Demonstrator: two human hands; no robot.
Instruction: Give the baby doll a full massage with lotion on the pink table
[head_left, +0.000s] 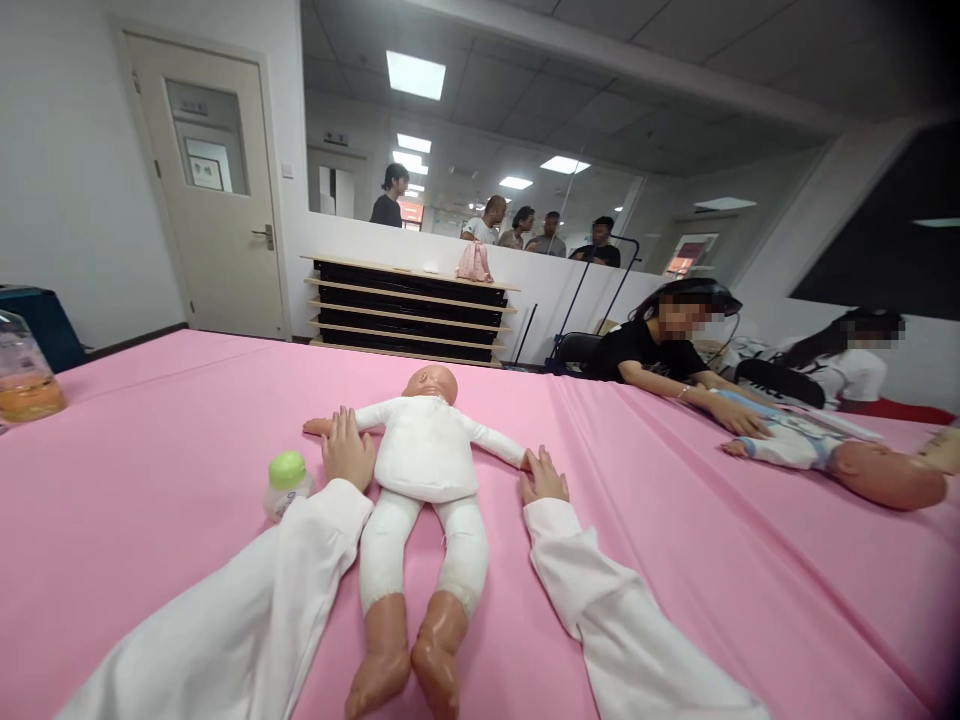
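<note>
A baby doll [425, 450] with a white cloth body lies on its back on the pink-covered table. Its head is at the far end, its bare feet point toward me, and its arms are spread sideways. My left hand [349, 452] rests flat, fingers stretched out, across the doll's arm at the left, whose hand shows beyond my fingers. On the other side my right hand [545, 476] lies palm down at the end of the doll's other arm, fingers extended, hiding the doll's hand. Beside my left sleeve stands a small clear bottle with a green cap [288, 470].
A pink cloth [645, 560] covers the table. At the right a co-worker's hands [739, 412] touch another doll [885, 472] in blue and white clothing. A clear container of amber liquid [30, 385] stands at the left edge. Stacked boards [409, 310] are beyond the table.
</note>
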